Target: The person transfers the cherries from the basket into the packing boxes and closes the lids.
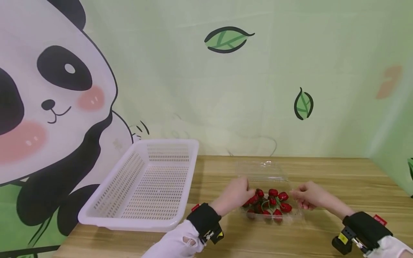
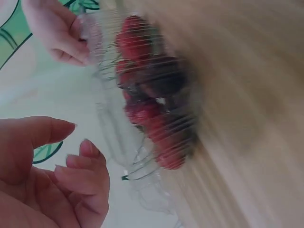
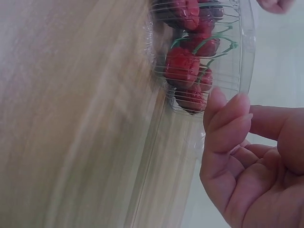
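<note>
A clear plastic clamshell box [image 1: 295,217] stands on the table, its lid [image 1: 259,168] folded open toward the wall. Several glossy red cherries [image 1: 272,200] with green stems lie inside; some look nearly black through the ribbed wall in the left wrist view. My right hand [image 1: 311,195] pinches the box's right rim between thumb and fingers, as the right wrist view [image 3: 251,156] shows. At the box's left side is my left hand [image 1: 235,196]. Its thumb and loosely bent fingers [image 2: 80,178] are apart, with nothing between them.
A white perforated plastic basket [image 1: 179,222] sits on the wooden table [image 1: 348,175], left of the clear box. Behind them hangs a pale green backdrop [image 1: 258,89] with a panda and leaves printed on it. Both wrists carry black straps with small cameras.
</note>
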Tool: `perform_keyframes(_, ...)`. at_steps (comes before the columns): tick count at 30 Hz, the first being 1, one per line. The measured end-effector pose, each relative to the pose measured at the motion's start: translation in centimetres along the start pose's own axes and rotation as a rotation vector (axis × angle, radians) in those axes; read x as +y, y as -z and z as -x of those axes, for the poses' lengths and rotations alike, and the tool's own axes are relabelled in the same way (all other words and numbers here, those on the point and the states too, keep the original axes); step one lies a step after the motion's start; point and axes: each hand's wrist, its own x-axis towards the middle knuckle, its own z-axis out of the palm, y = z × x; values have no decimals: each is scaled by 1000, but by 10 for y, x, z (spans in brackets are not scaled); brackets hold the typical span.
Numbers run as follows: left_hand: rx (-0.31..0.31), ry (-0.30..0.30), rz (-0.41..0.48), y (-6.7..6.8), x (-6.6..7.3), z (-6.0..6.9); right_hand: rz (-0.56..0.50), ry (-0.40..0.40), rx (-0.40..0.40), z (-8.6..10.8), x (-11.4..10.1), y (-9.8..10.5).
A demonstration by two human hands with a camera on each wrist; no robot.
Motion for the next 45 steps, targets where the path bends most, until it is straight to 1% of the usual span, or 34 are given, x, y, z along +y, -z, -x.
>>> perform_keyframes(4, 32, 28, -21, -3, -8, 15, 2, 0, 6, -1, 1, -2)
perform_keyframes(7, 41, 93, -4, -3, -11, 25, 6, -3, 12, -2, 1, -4)
perform_keyframes(10, 33, 152, 3, -5, -14, 34, -2, -7, 11, -3, 2, -5)
perform_keyframes(12, 18, 197, 31, -6, -17, 39, -8, -1, 6, -4, 2, -6)
perform_keyframes(16, -17, 247, 148, -9, -25, 44, -28, 10, -17, -6, 1, -7)
perform_keyframes(20, -76, 240, 301, -11, -34, 44, -72, -16, -50, -9, 0, -2)
perform_keyframes(22, -94, 244, 392, -10, -37, 44, -85, -37, -49, -13, 0, 3)
perform_keyframes(24, -95, 254, 472, -10, -38, 45, -85, -54, -28, -19, 0, 9)
perform_keyframes(27, -81, 258, 546, -8, -38, 46, -76, -77, 16, -29, 1, 15)
perform_keyframes(30, -70, 259, 582, -9, -38, 46, -80, -97, 51, -40, 4, 19)
perform_keyframes(35, -78, 262, 641, -10, -37, 47, -59, -135, 117, -56, 11, 19)
perform_keyframes(36, -80, 262, 650, -10, -37, 47, -71, -136, 126, -59, 14, 19)
perform_keyframes(38, -79, 262, 657, -11, -37, 47, -90, -137, 142, -66, 21, 19)
perform_keyframes(39, -77, 263, 658, -12, -37, 48, -105, -117, 138, -70, 27, 20)
perform_keyframes(42, -73, 261, 652, -14, -38, 48, -136, -96, 133, -76, 34, 20)
perform_keyframes(45, -73, 261, 651, -14, -39, 48, -123, -101, 150, -74, 28, 17)
